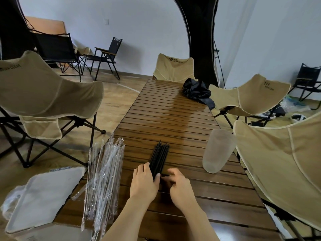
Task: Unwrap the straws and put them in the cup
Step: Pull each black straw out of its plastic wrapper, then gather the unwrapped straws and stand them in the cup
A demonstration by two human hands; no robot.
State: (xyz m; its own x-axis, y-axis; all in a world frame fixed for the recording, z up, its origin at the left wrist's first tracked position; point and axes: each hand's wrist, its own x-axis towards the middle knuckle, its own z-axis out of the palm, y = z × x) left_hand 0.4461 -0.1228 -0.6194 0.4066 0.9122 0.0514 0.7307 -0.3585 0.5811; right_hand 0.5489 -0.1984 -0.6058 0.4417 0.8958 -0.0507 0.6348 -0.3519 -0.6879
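A bundle of several bare black straws [159,157] lies on the slatted wooden table [173,119], pointing away from me. My left hand [144,180] grips the near end of the bundle, fingers curled round it from the left. My right hand [178,185] sits just right of that end with curled fingers touching the straw tips; its grasp is blurred. A frosted translucent cup [218,150] stands upright to the right, apart from both hands. A heap of clear plastic wrappers [106,176] lies along the table's left edge.
Beige folding chairs [43,94] ring the table on the left, far end and right. A black crumpled bag [197,90] lies at the far right of the table. A grey lidded bin [43,197] sits at lower left.
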